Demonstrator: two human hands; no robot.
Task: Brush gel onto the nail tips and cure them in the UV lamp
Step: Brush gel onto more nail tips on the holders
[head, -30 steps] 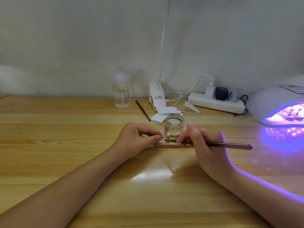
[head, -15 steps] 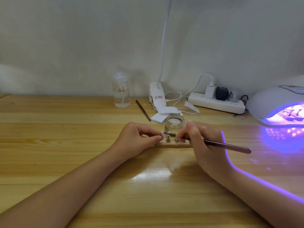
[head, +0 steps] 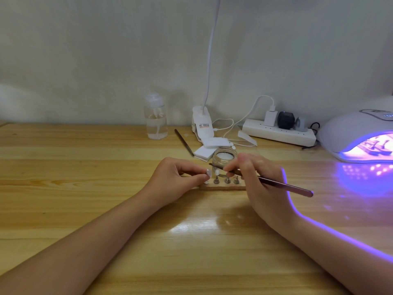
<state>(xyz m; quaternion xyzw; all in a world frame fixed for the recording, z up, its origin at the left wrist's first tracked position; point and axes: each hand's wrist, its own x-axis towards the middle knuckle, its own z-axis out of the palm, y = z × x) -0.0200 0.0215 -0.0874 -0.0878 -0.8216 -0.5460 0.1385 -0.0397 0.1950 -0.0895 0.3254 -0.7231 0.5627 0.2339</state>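
A: Nail tips (head: 217, 172) sitting on small pegs along the wooden strip (head: 223, 186), lying crosswise directly between both hands.

B: Nearer which hand?

A: Touching both, roughly. Left hand (head: 176, 179) pinching the left end of the strip, thumb and forefinger closed on one white tip (head: 208, 173). Right hand (head: 261, 184) resting at the right end of the strip, fingers pinched shut around the brush (head: 265, 181).

B: Brush pointing where?

A: Running nearly parallel to the strip, just above it; handle trailing right, bristle end reaching left toward the pinched tip. Probably loading or starting a stroke; contact too small to tell.

B: Gel?

A: Open jar (head: 225, 156) standing just behind the strip, near the bristles.

B: Curing?

A: UV lamp (head: 348, 133) glowing violet far right of the strip and behind it, something already lying inside. Right hand being nearer for carrying the strip over.
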